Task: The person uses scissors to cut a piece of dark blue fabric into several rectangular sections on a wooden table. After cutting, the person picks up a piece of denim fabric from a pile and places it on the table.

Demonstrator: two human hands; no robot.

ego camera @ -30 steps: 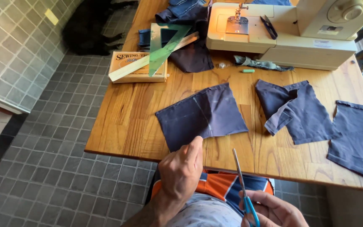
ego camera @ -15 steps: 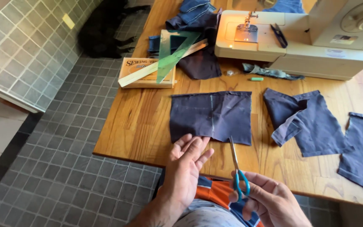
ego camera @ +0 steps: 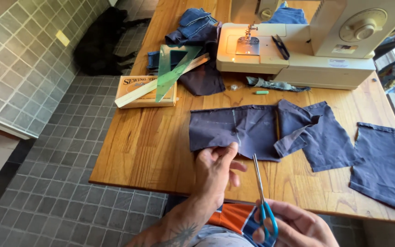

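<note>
Since the earlier frame the left hand (ego camera: pixel 216 171) has slid from flat on the cloth to its near hem, and the scissors have tipped more upright. Big picture first: the wooden worktop (ego camera: pixel 147 146) carries everything, with the cream sewing machine (ego camera: pixel 298 50) far beyond both hands. Next, the dark blue fabric piece (ego camera: pixel 234 130) lies flat just ahead of the left grip, which pinches its near edge between thumb and fingers. Two more blue pieces (ego camera: pixel 380 164) lie off to the right. Right hand (ego camera: pixel 293 226) is a closed grip around the blue-handled scissors (ego camera: pixel 261 196), blades together, pointing up just right of the pinch. Keeping that hem taut would steady any cut. Worktop edge runs right under the wrists; bare wood opens left of the left hand.
</note>
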